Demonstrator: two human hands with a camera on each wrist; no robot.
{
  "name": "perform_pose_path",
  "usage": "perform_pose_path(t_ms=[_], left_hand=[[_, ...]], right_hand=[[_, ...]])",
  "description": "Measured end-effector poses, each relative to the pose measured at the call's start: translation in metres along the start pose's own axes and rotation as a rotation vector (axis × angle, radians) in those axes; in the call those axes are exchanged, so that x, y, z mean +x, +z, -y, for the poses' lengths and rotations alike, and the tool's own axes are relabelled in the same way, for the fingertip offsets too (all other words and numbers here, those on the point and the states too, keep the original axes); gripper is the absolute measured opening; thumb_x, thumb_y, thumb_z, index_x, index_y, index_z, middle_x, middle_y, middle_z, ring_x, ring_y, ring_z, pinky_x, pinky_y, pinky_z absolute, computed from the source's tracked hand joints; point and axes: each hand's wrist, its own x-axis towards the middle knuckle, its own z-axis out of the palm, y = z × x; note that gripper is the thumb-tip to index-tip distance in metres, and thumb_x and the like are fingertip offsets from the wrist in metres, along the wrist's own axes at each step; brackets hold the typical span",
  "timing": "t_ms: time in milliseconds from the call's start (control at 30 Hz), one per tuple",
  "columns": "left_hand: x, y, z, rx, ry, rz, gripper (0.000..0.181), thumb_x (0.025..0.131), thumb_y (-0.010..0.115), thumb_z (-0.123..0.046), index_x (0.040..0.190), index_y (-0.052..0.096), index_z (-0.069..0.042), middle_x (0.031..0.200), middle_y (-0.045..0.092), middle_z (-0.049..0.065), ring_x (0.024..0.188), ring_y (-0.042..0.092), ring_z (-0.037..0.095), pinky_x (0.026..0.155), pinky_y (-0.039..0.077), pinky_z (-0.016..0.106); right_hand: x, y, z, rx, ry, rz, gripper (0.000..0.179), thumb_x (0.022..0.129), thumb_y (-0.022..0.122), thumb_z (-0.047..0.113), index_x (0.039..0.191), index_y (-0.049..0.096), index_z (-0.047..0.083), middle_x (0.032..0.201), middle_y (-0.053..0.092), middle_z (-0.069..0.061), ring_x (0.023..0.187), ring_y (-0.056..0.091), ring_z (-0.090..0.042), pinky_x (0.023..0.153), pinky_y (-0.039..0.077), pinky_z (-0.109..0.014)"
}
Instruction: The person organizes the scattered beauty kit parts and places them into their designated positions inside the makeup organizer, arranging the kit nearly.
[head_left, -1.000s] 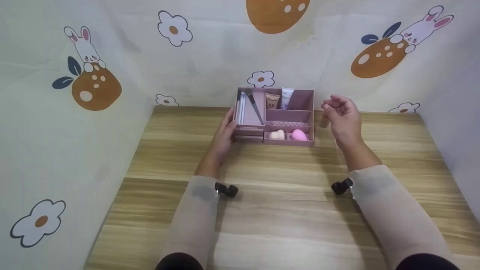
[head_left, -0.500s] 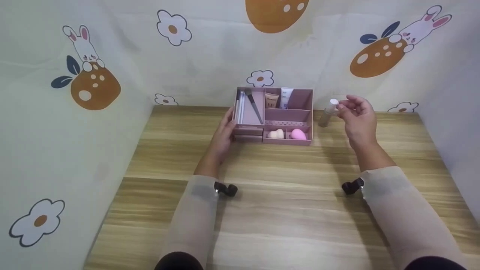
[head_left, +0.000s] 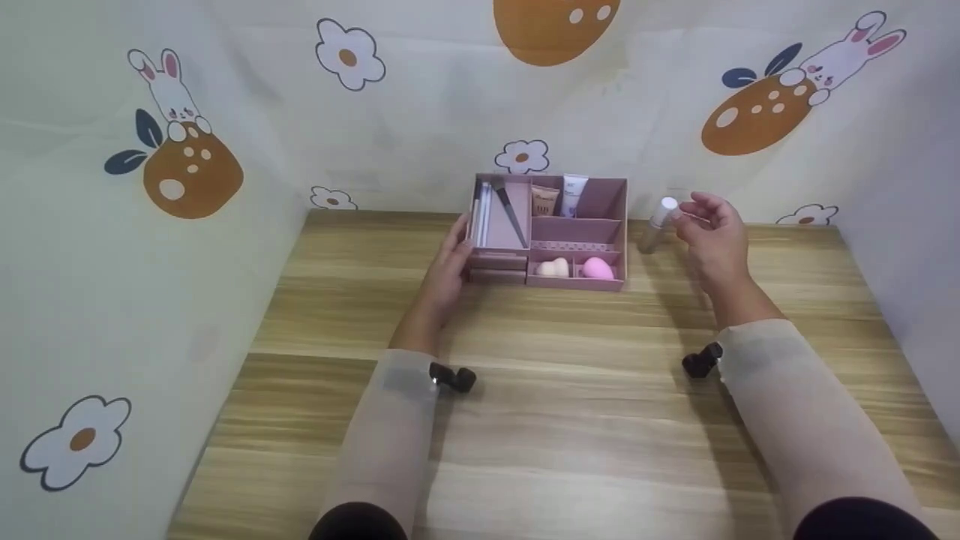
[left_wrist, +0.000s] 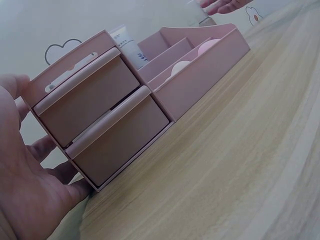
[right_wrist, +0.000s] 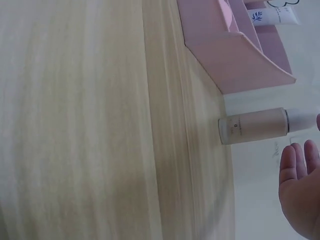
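A pink desktop organizer (head_left: 577, 234) stands against the back wall. My left hand (head_left: 448, 274) rests along its left side; in the left wrist view its fingers (left_wrist: 42, 147) lie against the side panel beside two drawers (left_wrist: 117, 145). Right of the organizer, a foundation bottle (right_wrist: 257, 125) with a pale cap (head_left: 667, 204) stands upright on the table. My right hand (head_left: 716, 238) is just right of the cap, fingers loosely bent and holding nothing. Whether the thumb touches the cap I cannot tell.
Brushes (head_left: 511, 217) lie in the organizer's top-left tray. Two tubes (head_left: 574, 196) stand in the back compartment. A cream sponge (head_left: 553, 268) and a pink sponge (head_left: 598, 268) sit in front. A patterned cloth wall (head_left: 420, 112) closes the back of the wooden table (head_left: 555, 420).
My right hand moved right, off the bottle, uncovering its cap, then shifted slightly back toward it. The bottle stays standing in about the same place. My left hand has not moved.
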Motion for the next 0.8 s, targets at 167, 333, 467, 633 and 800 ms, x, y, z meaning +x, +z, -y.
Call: perform_pose_path(t_ms=[167,333,467,633,800], left_hand=[[0.0,0.0,0.0,-0.004,-0.008,0.004,0.053,0.113,0.042,-0.047,0.165,0.03,-0.053,0.182,0.014,-0.009,0.17,0.011,0.023,0.137,0.018,0.05],[0.0,0.001,0.0,-0.009,-0.006,-0.001,0.052,0.113,0.042,-0.047,0.163,0.032,-0.055,0.182,0.016,-0.008,0.17,0.013,0.023,0.138,0.019,0.048],[0.0,0.001,0.0,0.005,-0.011,-0.008,0.05,0.113,0.041,-0.049,0.161,0.032,-0.059,0.182,0.015,-0.01,0.17,0.012,0.022,0.138,0.018,0.048],[0.0,0.001,-0.001,0.011,-0.003,-0.02,0.05,0.113,0.042,-0.048,0.161,0.033,-0.058,0.182,0.016,-0.009,0.17,0.013,0.022,0.138,0.018,0.047],[-0.001,0.001,-0.001,0.003,-0.002,-0.02,0.05,0.113,0.042,-0.048,0.161,0.034,-0.058,0.182,0.017,-0.008,0.169,0.013,0.021,0.138,0.019,0.046]], right_hand=[[-0.002,0.006,0.002,-0.028,0.022,0.047,0.038,0.095,0.076,0.001,0.131,0.064,0.006,0.114,0.066,-0.001,0.107,0.063,-0.01,0.079,0.059,-0.014],[0.001,0.01,-0.001,-0.113,0.041,0.049,0.04,0.096,0.076,0.006,0.135,0.064,0.003,0.113,0.067,0.004,0.108,0.061,-0.008,0.082,0.059,-0.012],[0.007,0.01,-0.011,-0.15,0.056,0.039,0.038,0.098,0.076,0.01,0.134,0.065,0.007,0.114,0.067,0.007,0.11,0.061,-0.007,0.085,0.058,-0.012],[0.012,0.01,-0.022,-0.172,0.049,0.022,0.042,0.097,0.079,0.014,0.137,0.065,0.007,0.117,0.068,0.006,0.114,0.061,-0.009,0.089,0.058,-0.013],[0.013,0.009,-0.023,-0.27,0.037,0.017,0.04,0.101,0.075,0.023,0.138,0.063,0.013,0.121,0.064,0.009,0.116,0.059,-0.007,0.092,0.056,-0.012]])
